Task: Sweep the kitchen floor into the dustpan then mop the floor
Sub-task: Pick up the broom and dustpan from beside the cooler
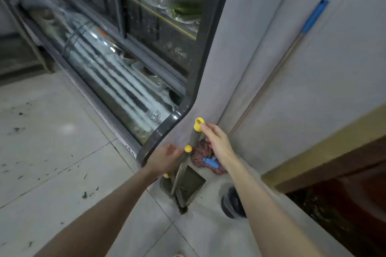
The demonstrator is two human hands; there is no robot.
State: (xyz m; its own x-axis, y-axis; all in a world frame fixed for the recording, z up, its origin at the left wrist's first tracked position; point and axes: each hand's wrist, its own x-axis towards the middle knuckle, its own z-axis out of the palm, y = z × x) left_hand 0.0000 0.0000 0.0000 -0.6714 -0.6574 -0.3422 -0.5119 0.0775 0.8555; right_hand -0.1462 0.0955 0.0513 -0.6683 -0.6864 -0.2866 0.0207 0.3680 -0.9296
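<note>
Two grey handles with yellow caps stand in the corner beside a display fridge. My right hand [217,142] pinches the cap of the taller handle [198,125]. That handle runs down to a grey metal dustpan [189,185] on the floor. My left hand [165,158] curls around the shorter handle [188,148] just below its cap. Dark bristles [183,209] show under the dustpan. A mop leans on the wall behind, with a blue grip [314,16] at its top. Its reddish head [201,152] with a blue clamp rests on the floor, partly hidden by my right hand.
The glass-fronted display fridge [117,73] fills the left side, its dark frame [167,129] close to my left hand. Dark specks of dirt [84,195] lie scattered on the grey tile floor. A dark round object [231,202] sits near a brown wooden door [344,194].
</note>
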